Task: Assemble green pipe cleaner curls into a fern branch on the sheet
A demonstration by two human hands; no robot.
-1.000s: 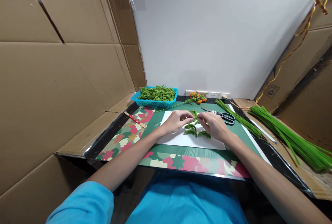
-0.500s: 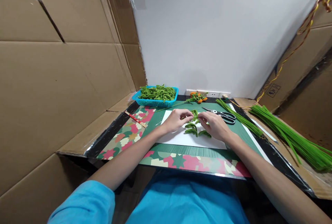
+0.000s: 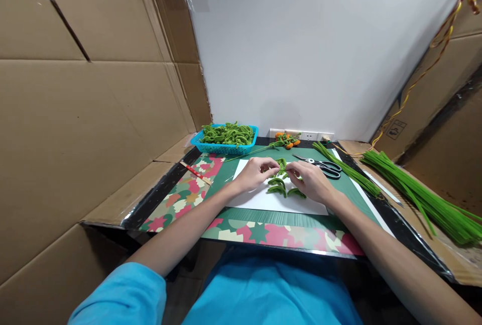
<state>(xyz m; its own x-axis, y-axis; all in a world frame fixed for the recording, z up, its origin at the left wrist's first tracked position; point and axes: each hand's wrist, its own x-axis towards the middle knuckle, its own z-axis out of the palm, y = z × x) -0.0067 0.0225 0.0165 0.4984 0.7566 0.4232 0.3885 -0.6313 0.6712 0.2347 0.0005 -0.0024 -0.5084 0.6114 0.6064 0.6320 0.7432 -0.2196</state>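
Over a white sheet of paper (image 3: 250,202), my left hand (image 3: 256,173) and my right hand (image 3: 309,180) meet with their fingertips pinched. Between them is a green fuzzy pipe cleaner (image 3: 282,165), bent into a loop, and each hand grips part of it. The fingers hide some of its shape. Just below my hands, several curved pipe cleaner pieces (image 3: 277,190) lie on the paper, with another curved piece (image 3: 296,193) to the right of them. Black-handled scissors (image 3: 327,168) rest beyond my right hand, their blades pointing left.
A blue basket (image 3: 224,149) heaped with bent green pipe cleaners stands at the back left. An orange-flowered stem (image 3: 288,140) lies behind the paper. Straight green pipe cleaners (image 3: 425,194) are bundled at right. A red-wrapped stick (image 3: 196,173) lies left. Cardboard walls (image 3: 113,109) enclose the table.
Both hands stay in nearly the same place, still pinching the pipe cleaner. The whole view has shifted very slightly; nothing else has visibly moved.
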